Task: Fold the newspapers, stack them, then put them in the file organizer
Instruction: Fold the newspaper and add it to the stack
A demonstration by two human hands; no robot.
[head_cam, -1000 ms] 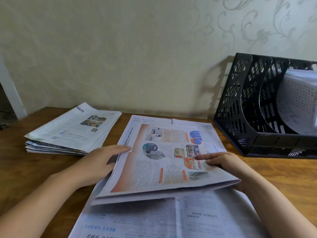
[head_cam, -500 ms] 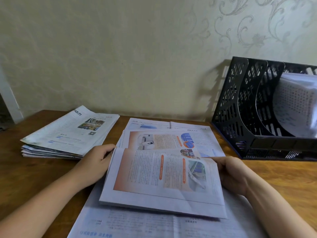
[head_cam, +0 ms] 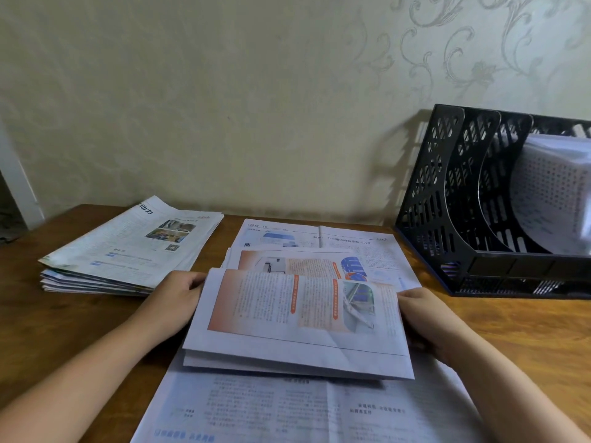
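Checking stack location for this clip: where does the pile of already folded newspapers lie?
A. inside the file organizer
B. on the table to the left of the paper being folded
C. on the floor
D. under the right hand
B: the folded pile lies on the table, left of the paper held by both hands, apart from the organizer at right.

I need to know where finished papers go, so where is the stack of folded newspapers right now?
In the head view, the stack of folded newspapers lies on the wooden table's far left, near the wall, just beyond the left hand.
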